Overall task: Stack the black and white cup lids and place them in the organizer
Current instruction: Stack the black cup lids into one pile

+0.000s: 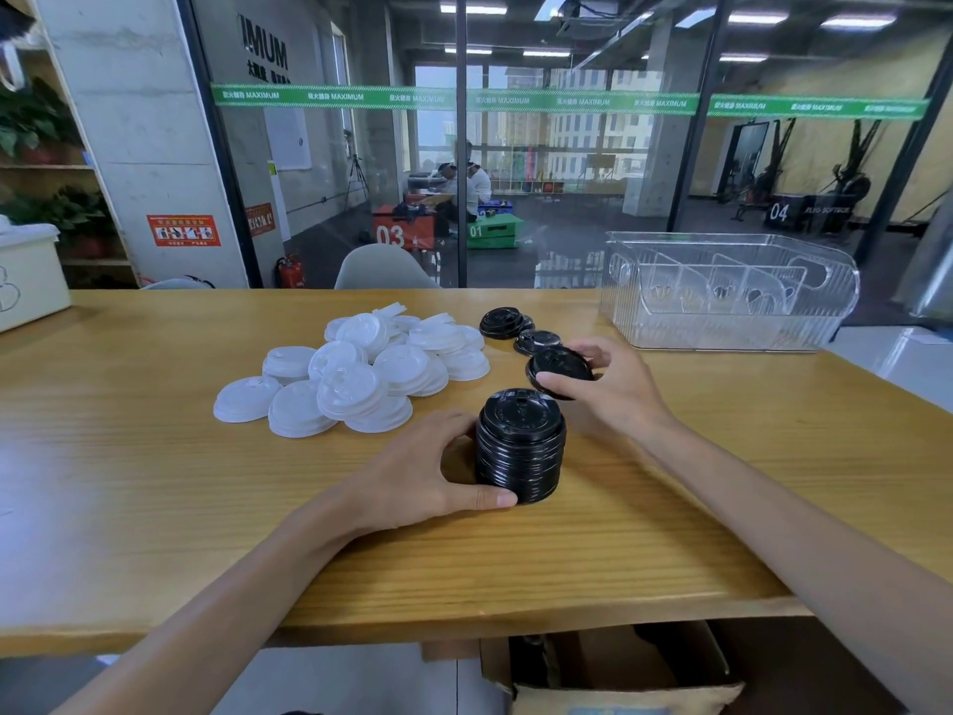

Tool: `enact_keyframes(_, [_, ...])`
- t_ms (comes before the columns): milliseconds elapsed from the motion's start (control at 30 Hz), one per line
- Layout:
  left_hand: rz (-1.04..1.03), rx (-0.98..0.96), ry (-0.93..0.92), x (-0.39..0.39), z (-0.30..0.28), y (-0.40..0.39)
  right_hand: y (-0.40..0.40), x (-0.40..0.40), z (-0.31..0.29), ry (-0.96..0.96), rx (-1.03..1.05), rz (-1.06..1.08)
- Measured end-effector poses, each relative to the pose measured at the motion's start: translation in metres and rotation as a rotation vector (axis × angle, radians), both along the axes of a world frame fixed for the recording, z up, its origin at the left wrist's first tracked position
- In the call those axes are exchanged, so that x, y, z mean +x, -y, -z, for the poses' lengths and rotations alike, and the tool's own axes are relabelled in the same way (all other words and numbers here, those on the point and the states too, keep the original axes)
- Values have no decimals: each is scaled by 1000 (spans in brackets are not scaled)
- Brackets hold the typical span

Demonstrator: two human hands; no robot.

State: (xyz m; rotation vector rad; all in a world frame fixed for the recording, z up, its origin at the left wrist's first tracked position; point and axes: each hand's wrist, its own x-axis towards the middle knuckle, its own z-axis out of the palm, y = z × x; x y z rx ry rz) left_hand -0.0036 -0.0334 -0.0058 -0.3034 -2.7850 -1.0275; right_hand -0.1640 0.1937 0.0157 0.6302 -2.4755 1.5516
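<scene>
1. White lids (pixel 361 376): loose heap on the wooden table (pixel 154 456), left of centre, none nested into a column yet. Count not legible; several lie under others.
2. Left hand (pixel 412 477): thumb and fingers curled round the side of the black stack (pixel 520 446), steadying it upright on the table. The fingers on the far side are partly hidden behind the stack.
3. Black stack: tall nested column, near table edge. Step in hand, by judgement: building up the black lids.
4. Right hand (pixel 603 381): pinches one single black lid (pixel 559 371) by its rim, tilted, just beyond and right of the stack top. Next move calls for centring it over the column and pressing it down squarely.
5. Loose black lids (pixel 515 330): two or three, lying farther back; exact number unclear.
6. Clear organizer (pixel 732 291): far right, well apart from the stack, holds no lids. Its dividers are hard to read through the transparent walls.
</scene>
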Motion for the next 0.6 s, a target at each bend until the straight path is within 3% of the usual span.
enact_keyframes(267, [-4,8,5,-3,3,1,2,49,-26,-180,-7,26])
enact_keyframes(600, [-2,58,12,-4,4,2,26,87,-14,-196,-4,36])
